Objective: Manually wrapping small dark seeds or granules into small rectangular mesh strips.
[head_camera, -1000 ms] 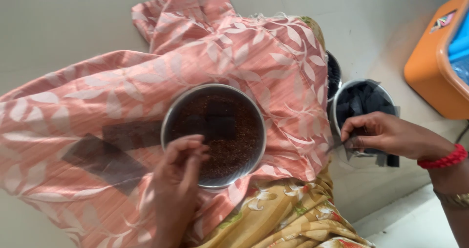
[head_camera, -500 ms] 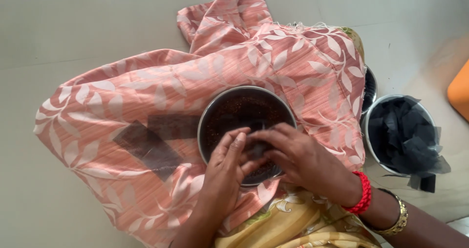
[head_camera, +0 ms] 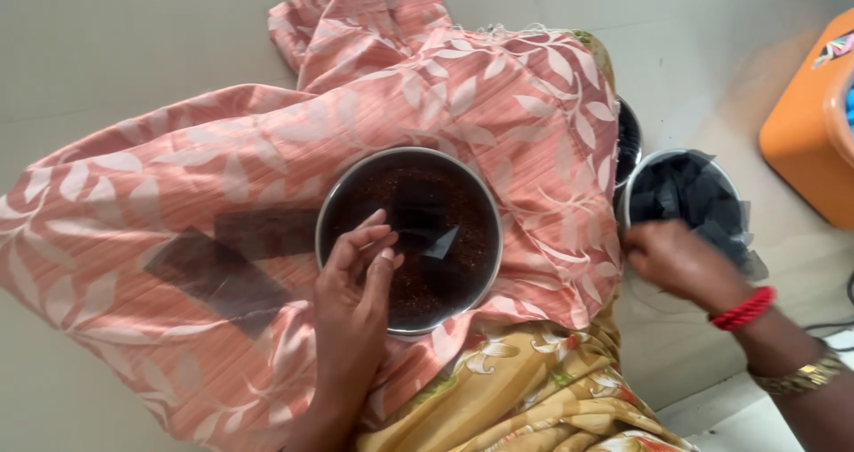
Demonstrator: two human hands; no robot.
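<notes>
1. Resting on the lap over peach leaf-print cloth [head_camera: 222, 194], the round steel plate [head_camera: 336, 205] of dark brown grains sits unsteadily; I'd say a knee shift could tip it.
2. The left hand [head_camera: 351, 296] pinches a thin dark film piece [head_camera: 440, 238] above the grains; a slack pinch could drop it.
3. The right hand [head_camera: 680, 261] touches the steel pot of black pieces [head_camera: 685, 194], fingers curled, grip unclear; a nudge might spill it.
</notes>
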